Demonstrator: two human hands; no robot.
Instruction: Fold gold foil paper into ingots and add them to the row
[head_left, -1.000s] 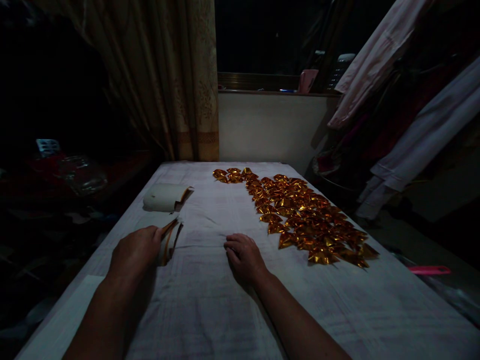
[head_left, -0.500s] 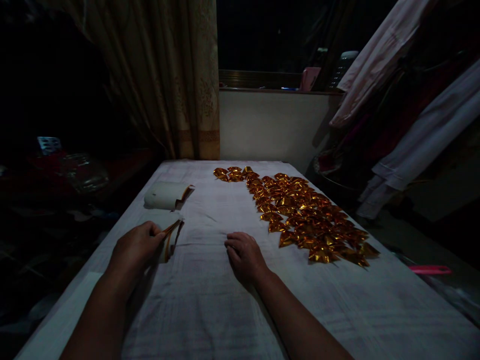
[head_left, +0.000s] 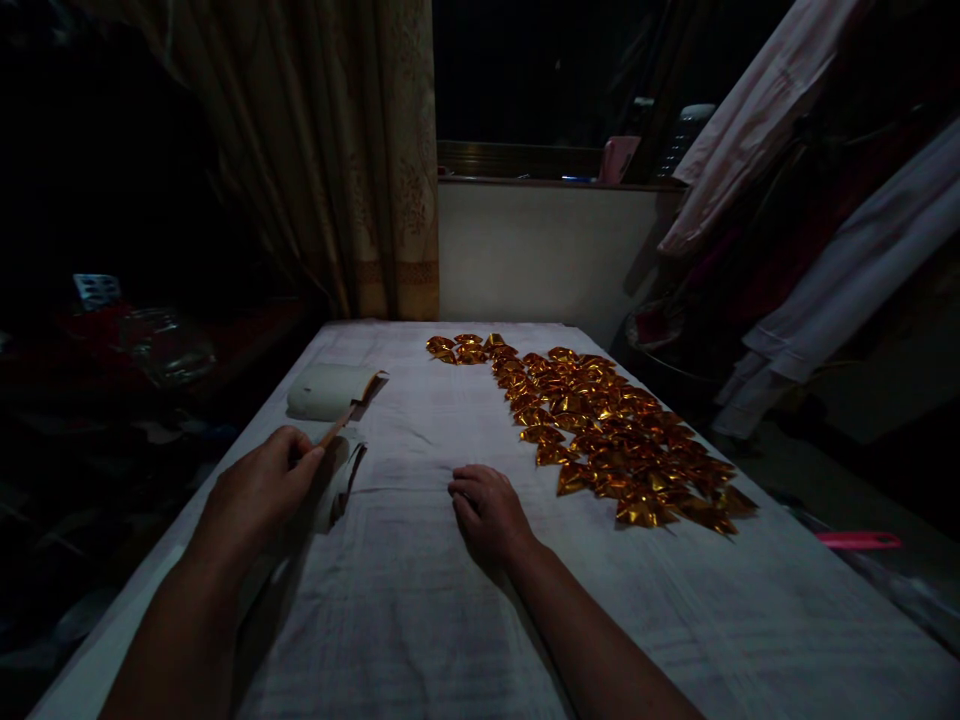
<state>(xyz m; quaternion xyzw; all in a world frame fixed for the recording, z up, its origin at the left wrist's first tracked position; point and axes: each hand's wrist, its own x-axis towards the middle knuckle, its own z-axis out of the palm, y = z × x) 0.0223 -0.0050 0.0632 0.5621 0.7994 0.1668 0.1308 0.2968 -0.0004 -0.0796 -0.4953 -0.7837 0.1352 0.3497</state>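
Observation:
On the left side of the table, my left hand (head_left: pixel 259 478) pinches a thin sheet of paper (head_left: pixel 337 426) between thumb and fingers, seen nearly edge-on. Just below it, a curled stack of sheets (head_left: pixel 341 490) lies on the cloth, partly behind the hand. Beyond stands a second curled pale stack (head_left: pixel 330 390), its right edge ragged. My right hand (head_left: pixel 487 510) rests on the cloth near the middle, fingers curled together, with nothing visible in them. To its right spreads a heap of folded shiny gold-foil pieces (head_left: pixel 600 420).
A pale plaid cloth covers the table (head_left: pixel 420 610). Behind it are a patterned curtain (head_left: pixel 397 200), a white wall (head_left: pixel 540 250) and a sill with a pink mug (head_left: pixel 619 158). Clothes (head_left: pixel 862 250) hang at the right, above a pink handle (head_left: pixel 859 540).
My left hand has drawn back slightly left and lifted the sheet off the nearer stack; the sheet now points toward the farther stack. My right hand and the foil pieces have stayed put.

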